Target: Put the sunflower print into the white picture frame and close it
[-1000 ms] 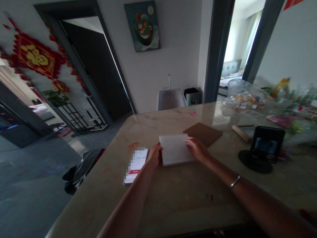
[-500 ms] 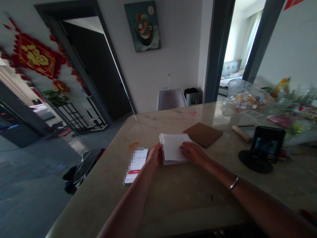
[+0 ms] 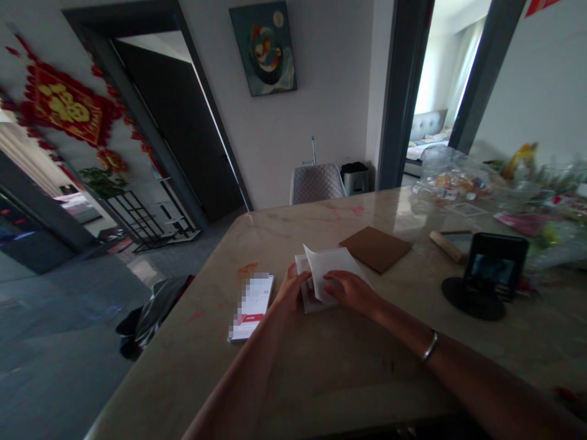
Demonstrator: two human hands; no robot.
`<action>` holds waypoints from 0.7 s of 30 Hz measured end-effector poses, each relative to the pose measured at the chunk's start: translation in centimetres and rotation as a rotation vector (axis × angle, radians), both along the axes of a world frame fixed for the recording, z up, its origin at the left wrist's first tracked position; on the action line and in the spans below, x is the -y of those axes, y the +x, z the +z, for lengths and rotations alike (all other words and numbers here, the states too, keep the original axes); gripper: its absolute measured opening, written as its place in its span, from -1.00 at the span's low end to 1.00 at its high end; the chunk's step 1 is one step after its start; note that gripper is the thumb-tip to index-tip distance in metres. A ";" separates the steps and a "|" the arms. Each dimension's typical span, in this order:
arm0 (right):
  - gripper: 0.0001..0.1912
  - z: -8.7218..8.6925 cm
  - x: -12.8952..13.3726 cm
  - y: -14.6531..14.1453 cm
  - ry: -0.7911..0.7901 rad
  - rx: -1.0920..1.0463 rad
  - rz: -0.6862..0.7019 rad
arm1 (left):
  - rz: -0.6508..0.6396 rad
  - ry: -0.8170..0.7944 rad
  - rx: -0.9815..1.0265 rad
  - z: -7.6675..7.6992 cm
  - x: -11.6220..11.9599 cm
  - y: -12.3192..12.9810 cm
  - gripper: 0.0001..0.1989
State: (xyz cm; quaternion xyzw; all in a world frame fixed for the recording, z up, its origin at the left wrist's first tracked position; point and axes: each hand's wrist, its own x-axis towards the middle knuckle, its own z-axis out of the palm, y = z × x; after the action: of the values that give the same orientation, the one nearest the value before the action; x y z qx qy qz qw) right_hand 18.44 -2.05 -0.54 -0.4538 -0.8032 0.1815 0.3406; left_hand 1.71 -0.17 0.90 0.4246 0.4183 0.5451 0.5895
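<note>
A small stack of white paper (image 3: 316, 305) lies on the table in front of me. Its top sheet (image 3: 328, 261) curls up along the left edge, and a greyish printed surface shows below it. My left hand (image 3: 291, 288) holds the stack's left side, with the thumb over the edge by the raised sheet. Across the top sheet lies my right hand (image 3: 351, 289), its bent fingers gripping the paper; the fingertips are partly hidden. Left of my left hand rests a phone (image 3: 253, 311) with a lit screen. Behind the stack is a brown square card (image 3: 376, 247).
A phone or small screen on a round black stand (image 3: 477, 299) is at the right. Behind it lie a wooden roller-like piece (image 3: 447, 246) and clear plastic bags (image 3: 454, 177). A quilted chair (image 3: 318, 184) stands beyond the table's far edge (image 3: 284, 208).
The top sheet, flat before, has lifted and curled at its left edge, uncovering the page below. My right hand has shifted slightly left, and my left thumb has moved over the edge.
</note>
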 end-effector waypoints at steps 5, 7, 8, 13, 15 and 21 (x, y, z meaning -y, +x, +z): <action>-0.37 1.0 1.3 -0.8 -0.075 -0.138 0.106 | -0.076 0.062 -0.014 0.1 0.4 0.4 -0.49; -0.34 1.4 1.6 -0.9 -0.092 -0.192 0.122 | -0.040 0.056 -0.021 0.0 0.4 0.5 -0.47; -0.35 1.5 1.7 -1.0 -0.081 -0.210 0.126 | -0.020 0.045 -0.024 0.0 0.4 0.6 -0.46; -0.54 1.3 1.7 -0.9 0.049 -0.168 0.112 | 0.040 0.016 -0.054 -0.3 0.3 0.6 -0.46; -0.60 1.1 1.7 -1.0 0.071 -0.157 0.098 | 0.059 0.028 -0.097 -0.2 0.3 0.6 -0.50; -0.61 1.5 1.2 -0.7 0.009 -0.165 -0.024 | 0.046 -0.060 -0.060 -0.4 -0.3 0.7 -0.51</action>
State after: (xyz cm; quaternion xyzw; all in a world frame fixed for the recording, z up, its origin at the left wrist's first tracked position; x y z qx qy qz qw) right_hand 17.75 -3.22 0.93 -0.4455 -0.7675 0.2108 0.4099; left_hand 2.42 0.15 0.52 0.4133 0.4616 0.5330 0.5763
